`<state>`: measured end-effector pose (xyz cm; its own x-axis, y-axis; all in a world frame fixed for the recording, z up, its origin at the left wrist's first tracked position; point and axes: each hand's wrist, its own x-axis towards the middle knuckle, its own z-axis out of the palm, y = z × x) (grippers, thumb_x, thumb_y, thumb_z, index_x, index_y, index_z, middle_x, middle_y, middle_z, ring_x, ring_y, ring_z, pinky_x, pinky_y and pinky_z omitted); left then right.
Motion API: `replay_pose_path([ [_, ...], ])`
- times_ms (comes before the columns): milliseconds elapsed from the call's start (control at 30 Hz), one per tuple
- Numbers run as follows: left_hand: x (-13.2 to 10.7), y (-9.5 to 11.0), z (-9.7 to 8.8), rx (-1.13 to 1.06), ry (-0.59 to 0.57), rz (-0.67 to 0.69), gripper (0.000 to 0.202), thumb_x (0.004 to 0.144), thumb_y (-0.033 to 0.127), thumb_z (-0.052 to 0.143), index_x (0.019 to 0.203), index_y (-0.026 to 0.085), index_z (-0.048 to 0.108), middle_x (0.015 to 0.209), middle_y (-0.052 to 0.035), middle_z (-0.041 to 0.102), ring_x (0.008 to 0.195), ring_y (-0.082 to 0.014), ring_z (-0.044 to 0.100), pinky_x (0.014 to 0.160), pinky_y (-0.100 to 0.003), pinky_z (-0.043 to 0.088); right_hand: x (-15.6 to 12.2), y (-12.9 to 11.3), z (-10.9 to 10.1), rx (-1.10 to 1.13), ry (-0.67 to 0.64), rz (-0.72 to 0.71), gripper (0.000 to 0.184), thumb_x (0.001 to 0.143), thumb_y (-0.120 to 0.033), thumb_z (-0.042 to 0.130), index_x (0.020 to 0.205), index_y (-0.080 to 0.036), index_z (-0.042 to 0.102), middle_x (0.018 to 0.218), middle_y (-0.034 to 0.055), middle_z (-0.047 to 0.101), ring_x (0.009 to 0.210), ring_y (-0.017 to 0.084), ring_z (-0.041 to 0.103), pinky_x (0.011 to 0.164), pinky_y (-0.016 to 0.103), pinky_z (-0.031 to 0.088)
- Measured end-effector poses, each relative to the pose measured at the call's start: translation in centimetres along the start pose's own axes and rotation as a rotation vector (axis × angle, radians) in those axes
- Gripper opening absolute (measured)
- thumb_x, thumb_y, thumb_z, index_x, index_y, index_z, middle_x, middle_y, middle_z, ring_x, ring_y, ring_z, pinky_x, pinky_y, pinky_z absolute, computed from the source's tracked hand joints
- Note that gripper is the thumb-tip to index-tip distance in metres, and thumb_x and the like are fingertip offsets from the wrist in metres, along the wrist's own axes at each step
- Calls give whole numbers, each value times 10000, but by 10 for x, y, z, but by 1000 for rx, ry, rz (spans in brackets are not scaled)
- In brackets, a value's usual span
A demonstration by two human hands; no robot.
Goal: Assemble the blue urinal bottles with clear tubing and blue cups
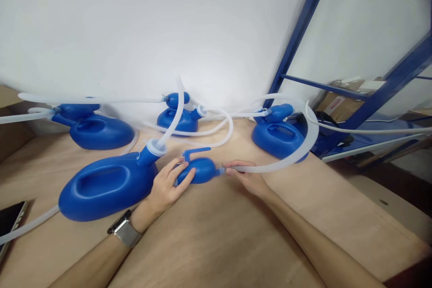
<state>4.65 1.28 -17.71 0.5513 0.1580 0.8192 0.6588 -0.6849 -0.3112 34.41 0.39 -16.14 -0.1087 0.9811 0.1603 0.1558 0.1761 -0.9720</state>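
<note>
My left hand (pixel 171 182) is wrapped round a blue bulb-shaped funnel (pixel 204 170), which lies on its side low over the table. A thin blue strap with a bent end (pixel 199 150) sticks out above the funnel. My right hand (pixel 249 177) pinches the end of a translucent white hose (pixel 275 166) at the funnel's narrow spout, where a small wire clip shows. Whether the hose is pushed over the spout is hidden by my fingers. Left of the funnel lies a blue bottle with a moulded handle (pixel 77 193), another hose standing in its pale-rimmed neck (pixel 157 146).
More blue bottles with hoses stand along the wall: one at left (pixel 111 132), one at middle (pixel 175 121), one at right (pixel 280 139). A dark device (pixel 13 220) lies at the left edge. Blue metal shelving (pixel 357 112) and a cardboard box (pixel 340 108) are at right.
</note>
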Motion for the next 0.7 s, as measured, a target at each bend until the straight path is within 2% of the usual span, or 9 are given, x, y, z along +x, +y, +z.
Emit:
replay_pose_path([
  [100, 4, 3, -3, 50, 43, 57, 410, 872, 8, 670, 1207, 245, 667, 1154, -85, 674, 1159, -284, 666, 832, -373, 619, 0, -1, 1, 5, -24, -2, 217, 773, -463, 809, 881, -276, 823, 867, 42, 819, 828, 261, 783, 805, 398, 638],
  [200, 6, 9, -5, 77, 80, 137, 410, 828, 72, 762, 1161, 302, 696, 1145, -53, 667, 1127, -265, 678, 781, -336, 556, -1, -5, 1, -19, -75, 13, 266, 801, -494, 780, 888, -244, 808, 816, 45, 809, 788, 249, 775, 773, 383, 632],
  [333, 5, 15, -5, 79, 163, 182, 405, 756, 137, 853, 1091, 329, 730, 1140, -35, 637, 1123, -258, 668, 824, -347, 497, -4, -10, 1, -45, -97, 46, 333, 815, -532, 765, 898, -211, 791, 794, 52, 796, 779, 238, 760, 767, 371, 615],
  [433, 3, 14, -3, 58, 148, 160, 408, 781, 113, 825, 1109, 336, 730, 1159, -34, 638, 1184, -264, 645, 879, -357, 487, -4, -9, 2, 13, -108, 101, 346, 797, -549, 786, 867, -211, 783, 771, 48, 782, 774, 234, 749, 786, 377, 604],
  [500, 2, 11, 0, -1, 96, 74, 489, 809, 48, 770, 1211, 315, 694, 1217, -63, 630, 1264, -294, 608, 940, -388, 492, -3, -6, 3, 101, -93, 144, 356, 771, -557, 810, 827, -207, 774, 740, 42, 765, 754, 225, 738, 794, 380, 598],
  [567, 1, 9, 5, -103, 30, -78, 630, 834, 75, 757, 1389, 310, 575, 1364, -117, 571, 1369, -343, 529, 1014, -456, 495, -1, -2, 4, 221, -41, 179, 384, 731, -570, 839, 829, -205, 768, 715, 29, 748, 727, 209, 721, 785, 375, 594],
  [633, 0, 7, 10, -234, -20, -270, 832, 845, 227, 796, 1551, 312, 363, 1528, -180, 431, 1442, -384, 443, 1066, -537, 485, 2, 1, 3, 318, 4, 201, 418, 694, -566, 868, 873, -202, 768, 713, 18, 739, 718, 194, 707, 779, 367, 589],
  [700, -1, 6, 15, -371, -72, -457, 983, 843, 396, 799, 1612, 282, 199, 1589, -222, 349, 1456, -406, 419, 1098, -598, 458, 4, 4, 1, 352, 12, 199, 434, 678, -549, 884, 910, -199, 773, 720, 15, 736, 720, 186, 696, 780, 363, 583],
])
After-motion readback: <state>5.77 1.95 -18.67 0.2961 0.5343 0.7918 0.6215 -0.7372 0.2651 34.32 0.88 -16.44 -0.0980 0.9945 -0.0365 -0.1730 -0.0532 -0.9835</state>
